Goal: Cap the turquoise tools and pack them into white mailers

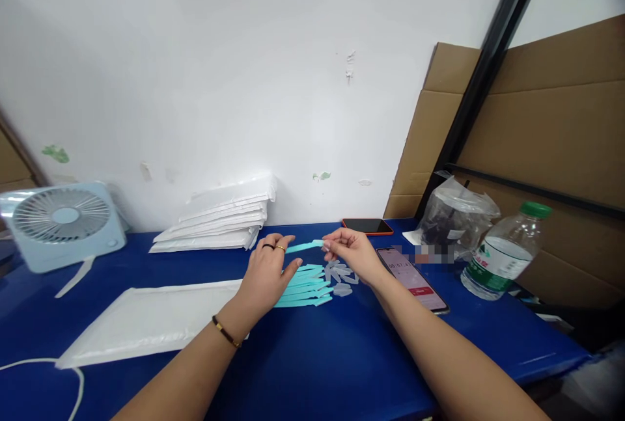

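Observation:
Both my hands hold one teal plastic strip (303, 246) just above the blue table (312, 362). My left hand (267, 272) pinches its left end, with rings on two fingers. My right hand (352, 253) pinches the right end, where a small clear cap seems to sit. Under my hands lies a fanned pile of several teal strips (305, 287). A heap of small clear plastic caps (340, 276) lies beside it to the right.
A white padded envelope (146, 320) lies at the left, a stack of them (219, 216) at the wall. A small fan (61, 222) stands far left. Two phones (413, 278) (367, 226), a plastic bag (456, 216) and a water bottle (502, 252) are at the right.

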`<action>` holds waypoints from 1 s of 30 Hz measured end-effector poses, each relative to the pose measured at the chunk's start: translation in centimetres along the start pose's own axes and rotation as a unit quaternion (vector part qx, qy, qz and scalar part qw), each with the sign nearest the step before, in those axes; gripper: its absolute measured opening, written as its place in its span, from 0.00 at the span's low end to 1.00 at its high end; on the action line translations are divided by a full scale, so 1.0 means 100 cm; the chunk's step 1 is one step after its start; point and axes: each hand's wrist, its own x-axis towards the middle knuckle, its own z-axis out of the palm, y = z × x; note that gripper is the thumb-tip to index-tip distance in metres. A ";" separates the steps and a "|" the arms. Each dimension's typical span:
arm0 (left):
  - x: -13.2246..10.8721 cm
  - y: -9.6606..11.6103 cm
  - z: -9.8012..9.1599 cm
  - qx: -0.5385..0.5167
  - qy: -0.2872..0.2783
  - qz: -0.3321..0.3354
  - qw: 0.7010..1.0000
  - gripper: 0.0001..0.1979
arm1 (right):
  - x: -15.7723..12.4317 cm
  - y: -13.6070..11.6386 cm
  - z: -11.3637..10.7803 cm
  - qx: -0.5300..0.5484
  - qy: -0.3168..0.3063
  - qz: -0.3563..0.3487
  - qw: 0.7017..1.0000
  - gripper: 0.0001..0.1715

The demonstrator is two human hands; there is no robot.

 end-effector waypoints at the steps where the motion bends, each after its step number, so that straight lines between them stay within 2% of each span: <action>1: -0.002 0.001 0.000 0.018 0.002 -0.004 1.000 0.20 | 0.004 0.006 -0.005 -0.013 0.023 0.003 1.000 0.19; 3: -0.005 0.003 0.000 0.036 -0.060 0.000 0.998 0.20 | 0.014 0.018 -0.015 -0.053 0.042 0.015 0.998 0.19; 6: -0.011 0.003 0.006 0.063 -0.181 0.016 0.981 0.24 | 0.025 0.036 -0.026 -0.141 0.029 0.033 0.989 0.18; 8: -0.014 0.002 0.012 0.084 -0.218 0.022 0.972 0.27 | 0.029 0.042 -0.030 -0.232 0.029 0.037 0.972 0.17; 11: -0.014 -0.002 0.018 0.096 -0.223 0.017 0.970 0.28 | 0.028 0.042 -0.037 -0.375 0.018 -0.008 0.927 0.11; 13: -0.012 -0.005 0.019 0.098 -0.218 0.011 0.971 0.29 | 0.026 0.039 -0.042 -0.428 -0.024 -0.048 0.902 0.08; 15: -0.010 -0.009 0.019 0.100 -0.212 0.001 0.972 0.30 | 0.024 0.037 -0.047 -0.436 -0.078 -0.064 0.894 0.07; 17: -0.009 -0.012 0.017 0.100 -0.204 -0.007 0.974 0.30 | 0.023 0.037 -0.049 -0.415 -0.112 -0.065 0.901 0.08; 20: -0.007 -0.012 0.014 0.097 -0.188 -0.002 0.977 0.30 | 0.025 0.039 -0.048 -0.369 -0.119 -0.054 0.920 0.10; 25: -0.006 -0.009 0.013 0.112 -0.180 0.006 0.977 0.28 | 0.031 0.047 -0.040 -0.298 -0.145 0.046 0.942 0.14; 28: -0.006 -0.008 0.015 0.117 -0.179 0.014 0.977 0.28 | 0.034 0.052 -0.037 -0.286 -0.141 0.074 0.945 0.15; 30: -0.006 -0.009 0.015 0.120 -0.178 0.017 0.976 0.28 | 0.035 0.053 -0.036 -0.298 -0.122 0.058 0.945 0.18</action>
